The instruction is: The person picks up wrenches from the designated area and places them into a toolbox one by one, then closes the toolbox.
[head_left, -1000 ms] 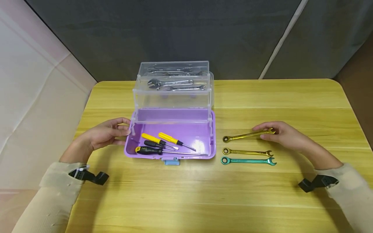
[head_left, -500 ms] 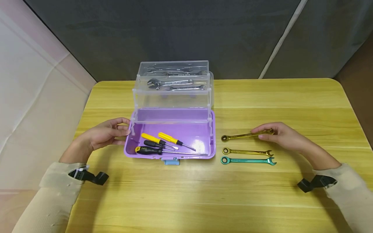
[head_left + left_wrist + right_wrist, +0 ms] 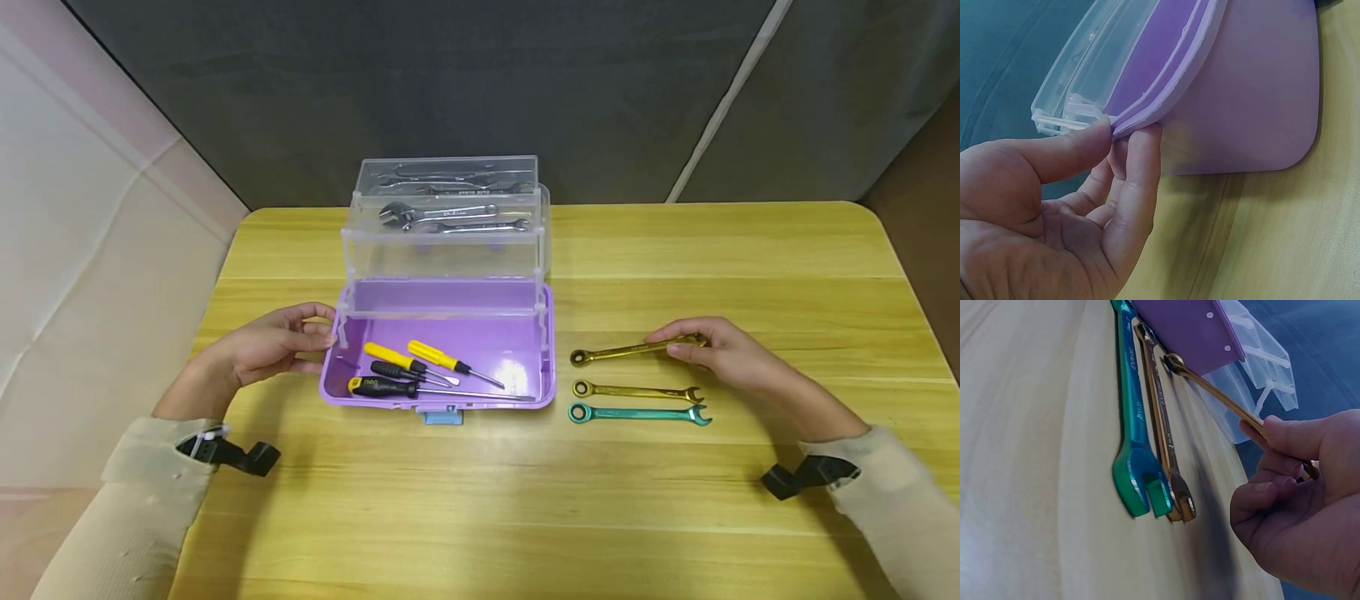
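Observation:
My left hand [image 3: 277, 342] pinches the left rim of a purple toolbox [image 3: 1247, 94] between thumb and fingers. In my right hand [image 3: 727, 354] is a gold ratcheting combination wrench [image 3: 1219, 394], pinched near its open end. Its ring end points left toward the box; in the right wrist view the open end is raised off the table and partly hidden by the fingers. Nearer me lie a second gold wrench [image 3: 637, 392] and a green wrench [image 3: 641, 413], roughly parallel. Inside the box are several screwdrivers, among them a yellow one [image 3: 435, 356] and a long black-handled one [image 3: 382, 387].
Clear tiered trays [image 3: 442, 254] stand raised at the back of the box, holding several silver wrenches and an adjustable wrench [image 3: 438, 214]. A blue latch [image 3: 441, 417] hangs at the box front. A dark curtain [image 3: 450, 83] stands behind the wooden table [image 3: 480, 517].
The gold wrench in my right hand shifts slightly left, then stays nearly in place. My right wrist moves slightly left. The left hand and toolbox look the same.

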`<state>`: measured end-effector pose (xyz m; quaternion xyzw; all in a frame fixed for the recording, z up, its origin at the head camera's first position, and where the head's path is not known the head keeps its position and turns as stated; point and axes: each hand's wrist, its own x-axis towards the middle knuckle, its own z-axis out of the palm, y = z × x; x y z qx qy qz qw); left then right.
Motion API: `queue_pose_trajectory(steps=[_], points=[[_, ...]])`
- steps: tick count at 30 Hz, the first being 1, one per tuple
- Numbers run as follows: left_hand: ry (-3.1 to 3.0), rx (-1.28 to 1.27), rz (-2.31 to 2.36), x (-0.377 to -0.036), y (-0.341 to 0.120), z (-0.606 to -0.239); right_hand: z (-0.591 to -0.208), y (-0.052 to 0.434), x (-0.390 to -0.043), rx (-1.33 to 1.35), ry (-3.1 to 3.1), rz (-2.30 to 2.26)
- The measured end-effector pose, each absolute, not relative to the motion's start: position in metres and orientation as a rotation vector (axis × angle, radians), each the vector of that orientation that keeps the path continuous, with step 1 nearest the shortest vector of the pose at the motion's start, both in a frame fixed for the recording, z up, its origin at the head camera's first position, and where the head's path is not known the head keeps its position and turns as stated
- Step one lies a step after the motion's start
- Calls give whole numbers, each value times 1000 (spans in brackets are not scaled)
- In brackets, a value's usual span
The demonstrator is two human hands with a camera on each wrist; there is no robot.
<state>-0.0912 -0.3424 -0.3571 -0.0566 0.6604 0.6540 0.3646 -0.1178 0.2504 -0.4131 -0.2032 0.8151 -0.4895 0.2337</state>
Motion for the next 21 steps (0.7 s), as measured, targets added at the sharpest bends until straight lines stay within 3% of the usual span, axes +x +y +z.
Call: queue_pose_trajectory(steps=[21], points=[[1743, -179, 1653, -92, -342, -356, -411, 251, -118, -577, 2171, -1588]])
